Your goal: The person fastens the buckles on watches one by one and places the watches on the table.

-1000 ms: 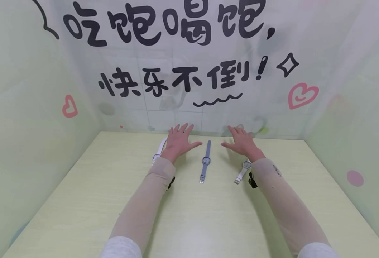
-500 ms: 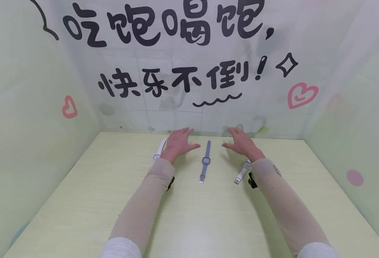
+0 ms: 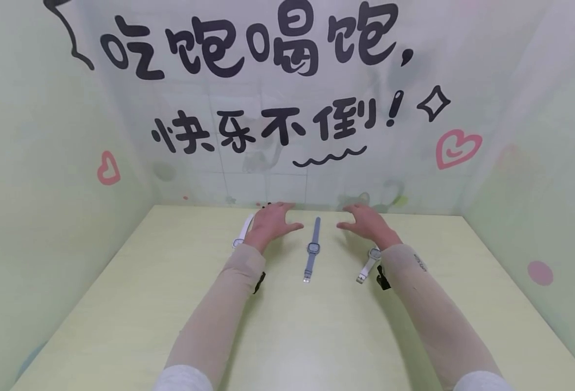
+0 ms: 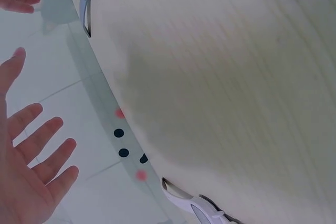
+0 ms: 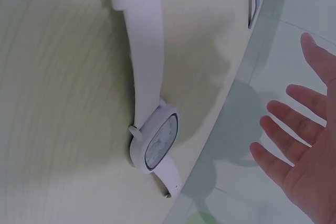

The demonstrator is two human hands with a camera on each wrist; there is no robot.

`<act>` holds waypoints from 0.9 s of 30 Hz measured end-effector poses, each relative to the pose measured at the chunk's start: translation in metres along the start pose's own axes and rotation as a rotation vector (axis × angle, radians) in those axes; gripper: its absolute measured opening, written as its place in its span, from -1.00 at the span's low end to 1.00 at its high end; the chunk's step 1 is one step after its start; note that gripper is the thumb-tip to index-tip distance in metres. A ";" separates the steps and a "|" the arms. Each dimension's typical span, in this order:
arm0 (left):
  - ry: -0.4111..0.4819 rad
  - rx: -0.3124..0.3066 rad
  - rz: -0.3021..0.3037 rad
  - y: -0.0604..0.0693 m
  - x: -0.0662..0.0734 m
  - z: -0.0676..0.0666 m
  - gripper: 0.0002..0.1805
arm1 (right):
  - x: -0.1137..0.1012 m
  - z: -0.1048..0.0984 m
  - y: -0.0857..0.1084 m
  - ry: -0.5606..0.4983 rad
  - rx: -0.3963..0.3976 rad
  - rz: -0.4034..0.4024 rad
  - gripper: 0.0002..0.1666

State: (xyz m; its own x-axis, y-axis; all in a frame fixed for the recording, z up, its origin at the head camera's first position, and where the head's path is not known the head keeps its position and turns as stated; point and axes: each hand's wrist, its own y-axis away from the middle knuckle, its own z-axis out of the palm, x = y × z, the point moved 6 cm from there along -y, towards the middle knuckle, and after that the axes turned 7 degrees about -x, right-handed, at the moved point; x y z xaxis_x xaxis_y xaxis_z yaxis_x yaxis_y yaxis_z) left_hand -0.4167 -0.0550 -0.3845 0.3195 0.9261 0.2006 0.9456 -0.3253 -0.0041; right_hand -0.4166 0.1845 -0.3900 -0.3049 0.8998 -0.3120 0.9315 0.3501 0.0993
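Observation:
A grey-blue wristwatch [image 3: 313,248] lies flat with its strap straightened, between my two hands. On its left my left hand [image 3: 270,224] hovers, thumb spread from relaxed fingers, nothing held; the left wrist view shows its fingers [image 4: 44,132] apart. Close beside that hand is a white-strapped watch [image 3: 239,243], partly covered by it. My right hand [image 3: 369,224] hangs over the far right side with loosely extended fingers and grips nothing. A second white watch [image 3: 366,269] sits under its wrist, its far strap hidden in the head view; the right wrist view shows this white watch [image 5: 147,61] closely.
The pale wooden table [image 3: 287,336] ends at a printed back wall [image 3: 287,187] with black lettering, just beyond the fingertips. Printed side panels [image 3: 527,206] stand left and right. Dark wrist straps [image 3: 383,278] show under both sleeves.
The fingers of both hands have lowered and bent slightly from a more spread pose. The head view has tilted up a little. The three watches have not moved on the table.

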 end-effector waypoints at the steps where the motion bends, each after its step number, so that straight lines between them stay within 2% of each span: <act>1: 0.002 0.000 0.001 0.000 0.000 0.000 -0.19 | 0.000 0.000 0.000 0.001 -0.001 0.000 -0.21; 9: 0.030 0.003 0.019 0.000 0.002 0.000 -0.30 | -0.002 -0.001 0.001 0.006 0.006 -0.046 -0.27; 27: 0.049 -0.078 0.042 0.002 0.006 0.007 -0.51 | -0.002 0.000 0.006 0.023 -0.033 -0.072 -0.44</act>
State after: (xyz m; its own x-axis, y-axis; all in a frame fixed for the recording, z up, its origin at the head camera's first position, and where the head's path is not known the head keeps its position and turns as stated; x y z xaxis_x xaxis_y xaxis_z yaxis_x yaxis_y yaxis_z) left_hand -0.4121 -0.0490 -0.3898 0.3534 0.9015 0.2496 0.9231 -0.3793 0.0629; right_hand -0.4104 0.1845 -0.3882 -0.3761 0.8775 -0.2977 0.8999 0.4224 0.1081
